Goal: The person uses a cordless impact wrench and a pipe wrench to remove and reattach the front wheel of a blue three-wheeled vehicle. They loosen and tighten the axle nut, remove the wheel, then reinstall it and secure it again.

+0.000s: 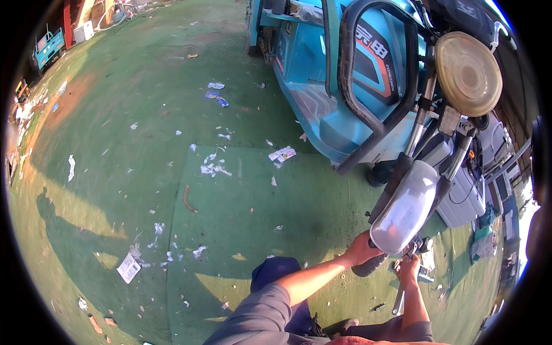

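Observation:
The front of a blue cargo tricycle [310, 109] stands to my right, its white front mudguard [405, 207] pointing toward me. My left hand [363, 248] is curled in at the left side of the front wheel [370, 266], just under the mudguard; its fingertips are hidden there. On the other side of the wheel, near the axle end [411, 248], my right hand [409, 269] is closed on a silver wrench [398, 300], whose handle hangs down below the fist. The wrench's upper end is hard to make out.
A black tubular guard bar [348, 69] and a round yellowed headlamp [468, 73] rise above the wheel. Grey equipment [464, 198] stands behind it at right. Paper scraps [214, 169] and a flattened carton [128, 268] litter the green floor [241, 213]. Another blue cart [49, 47] stands far left.

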Demonstrator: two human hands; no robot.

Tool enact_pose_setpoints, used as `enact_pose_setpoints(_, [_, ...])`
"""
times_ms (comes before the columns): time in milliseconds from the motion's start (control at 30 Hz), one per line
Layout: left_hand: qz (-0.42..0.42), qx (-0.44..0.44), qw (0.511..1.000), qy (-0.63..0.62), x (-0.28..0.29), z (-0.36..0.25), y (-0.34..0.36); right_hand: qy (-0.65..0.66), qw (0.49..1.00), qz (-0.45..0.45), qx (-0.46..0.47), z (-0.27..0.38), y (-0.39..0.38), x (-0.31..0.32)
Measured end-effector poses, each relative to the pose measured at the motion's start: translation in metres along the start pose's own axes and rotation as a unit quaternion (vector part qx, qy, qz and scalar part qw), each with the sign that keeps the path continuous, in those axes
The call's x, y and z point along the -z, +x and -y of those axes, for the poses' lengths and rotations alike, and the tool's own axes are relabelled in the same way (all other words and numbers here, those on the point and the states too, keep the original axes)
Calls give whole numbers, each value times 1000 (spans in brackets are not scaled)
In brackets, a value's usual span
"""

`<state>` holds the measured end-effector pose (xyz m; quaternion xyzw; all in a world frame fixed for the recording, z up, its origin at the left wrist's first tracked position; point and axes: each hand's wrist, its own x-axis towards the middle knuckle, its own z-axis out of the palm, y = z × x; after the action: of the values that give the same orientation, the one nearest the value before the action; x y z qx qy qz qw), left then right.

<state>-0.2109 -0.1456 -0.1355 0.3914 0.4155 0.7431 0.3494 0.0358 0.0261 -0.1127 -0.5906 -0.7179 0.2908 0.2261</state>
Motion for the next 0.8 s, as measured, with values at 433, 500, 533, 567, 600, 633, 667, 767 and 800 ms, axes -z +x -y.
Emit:
enact_pose_setpoints(433, [-9, -31, 999, -41, -8, 15, -21, -157, 987, -32, -6, 66, -24, 18])
enact_pose_setpoints(500, [24, -12, 1000, -16, -18, 6, -30, -153, 988, -35, -14, 61, -27, 25])
enact_pose_setpoints(533, [34, -7, 999, 7, -16, 1, -31, -154, 988, -24, -13, 76, -31, 23])
enact_pose_setpoints(567, [32, -2, 999, 7, -17, 4, -33, -157, 987, -16, -11, 87, -34, 23])
enact_pose_setpoints(600, [32, 4, 999, 6, -21, 7, -35, -168, 985, -17, -16, 82, -32, 23])
enact_pose_setpoints(633, [31, 9, 999, 5, -24, 11, -35, -179, 983, -17, -20, 76, -29, 24])
enact_pose_setpoints(667, [24, 2, 999, 21, -23, 15, -34, -185, 982, -25, -26, 77, -29, 21])
enact_pose_setpoints(767, [43, 14, 999, -9, -14, 19, -27, -220, 975, -36, -7, 85, -21, 12])
enact_pose_setpoints(800, [57, 39, 998, 6, -1, 18, -23, -223, 975, -21, 6, 96, -17, 3])
